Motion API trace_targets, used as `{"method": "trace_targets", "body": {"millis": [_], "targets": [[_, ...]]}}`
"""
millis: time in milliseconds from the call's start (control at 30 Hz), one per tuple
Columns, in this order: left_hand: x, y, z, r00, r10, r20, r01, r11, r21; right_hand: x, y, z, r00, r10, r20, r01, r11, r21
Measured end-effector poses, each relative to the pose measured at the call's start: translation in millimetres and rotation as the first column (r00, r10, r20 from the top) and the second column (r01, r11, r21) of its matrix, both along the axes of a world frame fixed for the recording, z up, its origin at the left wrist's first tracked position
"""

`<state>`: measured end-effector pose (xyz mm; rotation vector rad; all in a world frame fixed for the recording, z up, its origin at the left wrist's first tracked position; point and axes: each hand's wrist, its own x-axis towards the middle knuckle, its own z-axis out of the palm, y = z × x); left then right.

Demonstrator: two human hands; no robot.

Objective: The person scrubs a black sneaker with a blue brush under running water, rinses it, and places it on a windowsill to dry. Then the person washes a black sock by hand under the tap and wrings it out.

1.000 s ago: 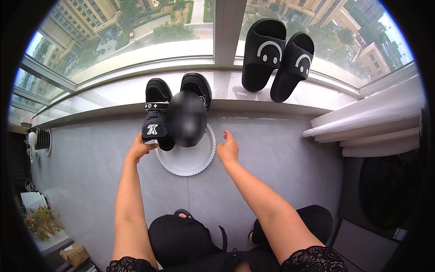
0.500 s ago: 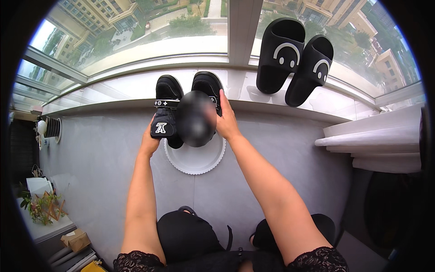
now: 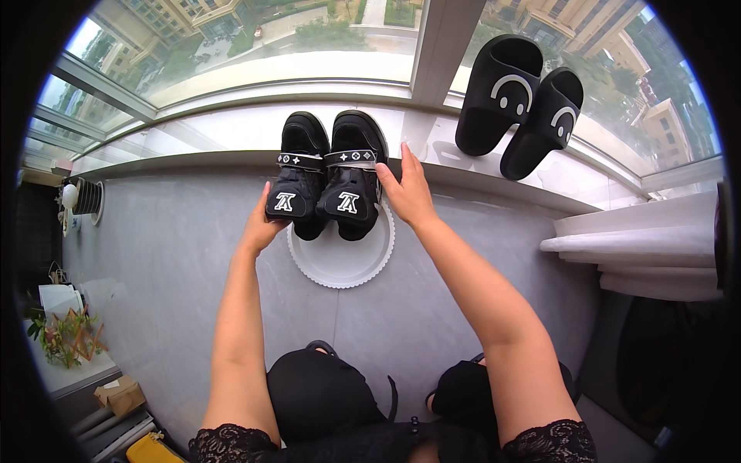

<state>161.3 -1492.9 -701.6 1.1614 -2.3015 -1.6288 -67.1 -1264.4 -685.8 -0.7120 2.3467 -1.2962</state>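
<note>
Two black high-top sneakers, the left sneaker [image 3: 299, 171] and the right sneaker [image 3: 353, 171], sit side by side with their toes on the white window ledge. Each has a patterned strap and a white emblem on the part facing me. My left hand [image 3: 261, 224] is against the outer side of the left sneaker, thumb up along it, its other fingers partly hidden behind the shoe. My right hand [image 3: 407, 189] is beside the right sneaker with fingers stretched and apart, holding nothing; its thumb is very near the strap.
Black slides [image 3: 500, 92] lean against the window at the right of the ledge [image 3: 224, 139]. Below the sneakers a round white scalloped tray [image 3: 340, 284] is on the grey floor. A white curtain [image 3: 625, 247] hangs right; a plant [image 3: 65, 339] and a cardboard box [image 3: 120, 396] are left.
The right hand has come away from the right sneaker, and its fingers have spread. A blurred dark patch over that sneaker is gone. The view has shifted slightly.
</note>
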Motion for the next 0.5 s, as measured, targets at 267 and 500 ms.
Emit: {"method": "trace_targets", "body": {"millis": [267, 500], "targets": [[27.2, 10.8, 115.1, 0.749, -0.225, 0.623, 0.406, 0.899, -0.164, -42.4, 156.0, 111.0, 0.963, 0.216, 0.160, -0.249, 0.941, 0.230], [7.3, 154.8, 213.8, 0.883, -0.363, 0.297, 0.340, 0.932, 0.128, 11.5, 270.9, 208.1, 0.891, -0.139, 0.432, 0.070, 0.983, 0.173]]}}
